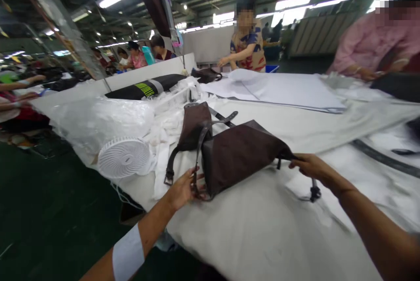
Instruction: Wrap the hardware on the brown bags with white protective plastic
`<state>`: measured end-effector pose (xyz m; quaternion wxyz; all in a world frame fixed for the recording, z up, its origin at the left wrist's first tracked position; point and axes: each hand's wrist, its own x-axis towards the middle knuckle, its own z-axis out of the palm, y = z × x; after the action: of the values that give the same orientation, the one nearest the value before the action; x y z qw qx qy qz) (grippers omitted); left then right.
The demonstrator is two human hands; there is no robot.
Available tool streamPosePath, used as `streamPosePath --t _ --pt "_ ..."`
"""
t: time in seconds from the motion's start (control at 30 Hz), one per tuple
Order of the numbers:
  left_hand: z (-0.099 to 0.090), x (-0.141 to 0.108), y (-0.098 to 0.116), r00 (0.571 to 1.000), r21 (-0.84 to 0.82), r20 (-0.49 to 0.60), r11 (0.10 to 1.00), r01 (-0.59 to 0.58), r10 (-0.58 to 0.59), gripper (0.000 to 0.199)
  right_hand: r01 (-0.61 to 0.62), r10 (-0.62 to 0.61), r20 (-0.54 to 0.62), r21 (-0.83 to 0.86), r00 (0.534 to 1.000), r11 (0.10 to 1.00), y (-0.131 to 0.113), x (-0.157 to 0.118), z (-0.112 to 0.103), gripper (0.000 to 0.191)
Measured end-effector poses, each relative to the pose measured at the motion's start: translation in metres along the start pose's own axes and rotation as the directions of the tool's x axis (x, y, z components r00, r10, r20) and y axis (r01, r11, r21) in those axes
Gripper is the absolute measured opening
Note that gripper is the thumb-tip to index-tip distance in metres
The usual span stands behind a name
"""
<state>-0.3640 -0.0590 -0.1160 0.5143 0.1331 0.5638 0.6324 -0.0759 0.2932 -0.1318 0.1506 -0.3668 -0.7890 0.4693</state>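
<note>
A dark brown bag (243,154) with leather-like straps lies tilted over the white-covered table. My left hand (183,188) is closed at its near left corner, its fingers around a dark strap (201,149) and partly hidden behind it. At the bag's right end, my right hand (310,167) pinches the dark narrow tip, and a cord with a small black piece (315,193) hangs just below that hand. Behind the bag sits a second brown piece (195,123), with a buckled strap (169,167) running down from it toward my left hand.
A white fan (124,157) stands at the table's left edge beside clear plastic wrapping (101,117). White sheets (285,90) are stacked at the back. A black item with green lettering (147,87) lies along the low partition. Co-workers stand across the table (328,134) and at the right.
</note>
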Motion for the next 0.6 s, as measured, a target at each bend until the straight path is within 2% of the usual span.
streamPosePath --t 0.03,0.07,0.1,0.17,0.2,0.23,0.27,0.33,0.37,0.43,0.47,0.5,0.53,0.57,0.6 --pt "0.003 -0.003 -0.001 0.999 -0.073 -0.034 0.997 -0.039 0.037 0.049 0.049 -0.038 0.107 -0.105 0.994 0.993 -0.013 -0.004 0.006 0.013" --pt "0.001 -0.004 -0.001 0.988 -0.099 -0.117 0.989 -0.11 0.098 0.048 0.126 -0.086 0.208 -0.187 0.974 0.974 -0.026 -0.007 0.012 0.013" --pt "-0.005 -0.004 0.001 0.957 -0.076 -0.231 0.978 -0.196 0.174 0.048 0.193 -0.119 0.292 -0.242 0.949 0.951 -0.038 -0.008 0.016 0.014" --pt "-0.026 0.0 0.008 0.842 0.076 -0.438 0.946 -0.316 0.316 0.051 0.329 -0.174 0.424 -0.327 0.889 0.886 -0.056 -0.004 0.021 0.017" --pt "-0.037 0.001 0.012 0.794 0.169 -0.488 0.932 -0.322 0.363 0.052 0.382 -0.21 0.422 -0.38 0.882 0.842 -0.062 0.0 0.021 0.02" --pt "-0.047 0.001 0.015 0.759 0.266 -0.514 0.916 -0.301 0.399 0.051 0.406 -0.252 0.364 -0.449 0.896 0.796 -0.067 0.004 0.019 0.02" --pt "-0.054 -0.001 0.018 0.731 0.37 -0.524 0.89 -0.268 0.438 0.051 0.393 -0.299 0.258 -0.524 0.919 0.756 -0.069 0.008 0.014 0.019" --pt "-0.052 -0.014 0.02 0.641 0.614 -0.499 0.759 -0.214 0.584 0.052 0.274 -0.365 -0.013 -0.637 0.931 0.721 -0.068 0.015 0.004 0.012" --pt "-0.042 -0.023 0.018 0.575 0.729 -0.445 0.651 -0.212 0.686 0.055 0.196 -0.365 -0.131 -0.656 0.922 0.729 -0.065 0.017 -0.001 0.011" --pt "-0.007 -0.044 0.009 0.436 0.873 -0.258 0.402 -0.278 0.862 0.057 0.061 -0.319 -0.315 -0.62 0.894 0.782 -0.051 0.015 -0.007 0.026" --pt "0.015 -0.053 0.002 0.411 0.883 -0.159 0.315 -0.349 0.898 0.053 0.011 -0.287 -0.387 -0.578 0.876 0.816 -0.041 0.01 -0.007 0.032" --pt "0.04 -0.059 -0.007 0.448 0.855 -0.068 0.284 -0.434 0.891 0.046 -0.028 -0.257 -0.459 -0.527 0.85 0.849 -0.03 0.003 -0.006 0.033" --pt "0.064 -0.061 -0.018 0.545 0.807 0.041 0.294 -0.512 0.837 0.037 -0.055 -0.232 -0.524 -0.475 0.82 0.878 -0.018 -0.007 -0.003 0.03" --pt "0.087 -0.06 -0.029 0.658 0.765 0.173 0.321 -0.559 0.733 0.031 -0.069 -0.214 -0.571 -0.433 0.793 0.899 -0.005 -0.019 0.001 0.026" --pt "0.109 -0.054 -0.042 0.735 0.724 0.295 0.36 -0.589 0.61 0.028 -0.08 -0.202 -0.601 -0.409 0.773 0.909 0.008 -0.033 0.006 0.024"
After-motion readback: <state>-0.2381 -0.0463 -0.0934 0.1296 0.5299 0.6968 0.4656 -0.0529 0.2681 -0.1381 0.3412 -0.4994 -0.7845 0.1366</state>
